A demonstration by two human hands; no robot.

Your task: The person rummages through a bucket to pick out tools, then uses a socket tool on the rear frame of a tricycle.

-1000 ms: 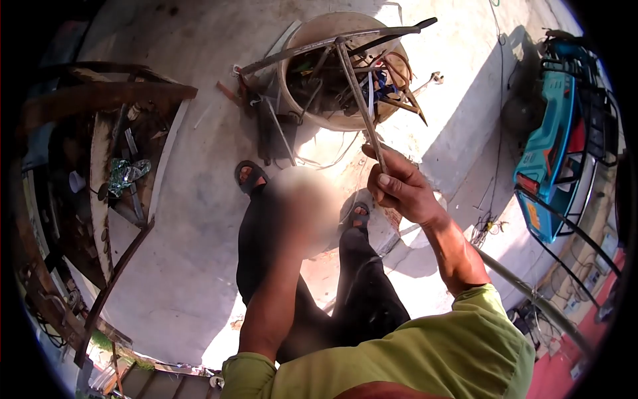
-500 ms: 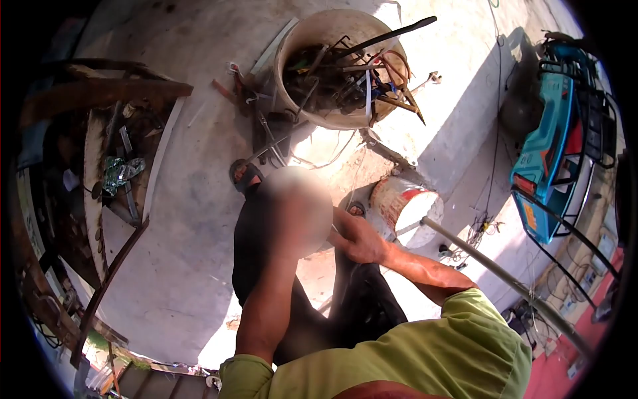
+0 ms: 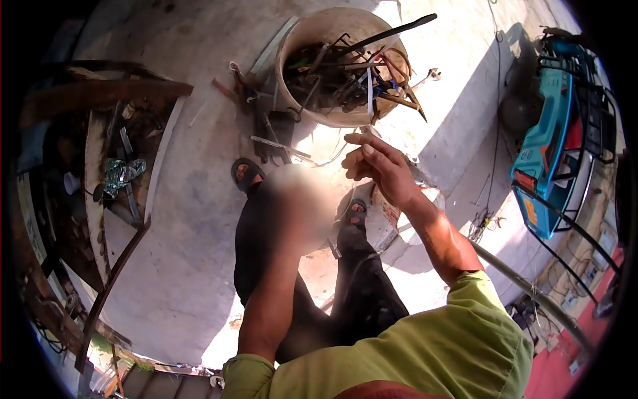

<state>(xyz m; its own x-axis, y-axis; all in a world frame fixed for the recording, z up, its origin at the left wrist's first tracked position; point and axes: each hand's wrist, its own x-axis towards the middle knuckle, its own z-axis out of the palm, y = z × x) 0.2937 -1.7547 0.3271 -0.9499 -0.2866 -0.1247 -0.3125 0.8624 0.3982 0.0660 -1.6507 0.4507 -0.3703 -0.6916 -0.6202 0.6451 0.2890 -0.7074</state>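
Observation:
My left hand lies inside a blurred patch over my dark-trousered left leg [image 3: 256, 226], so its fingers are hidden; the left forearm [image 3: 272, 292] runs up into the patch. A short metal end [image 3: 334, 249] sticks out at the patch's lower right edge; what it belongs to cannot be seen. My right hand [image 3: 382, 166] is raised in front of the bucket [image 3: 312, 114], index finger stretched out and the other fingers loosely bent, with nothing visible in it. The bucket is full of metal scraps and tools [image 3: 345, 76].
Left stands a rusty frame [image 3: 100, 90] with scrap inside. Beside the bucket lies a light metal bar [image 3: 282, 147]. A paint-stained white pail [image 3: 412, 223] and a grey pole [image 3: 512, 276] are at my right. Farther right is a teal vehicle body [image 3: 545, 146].
My right hand has left the blurred patch and moved forward, toward the bucket, with its fingers loosened. The light bar by the bucket lies at a different angle.

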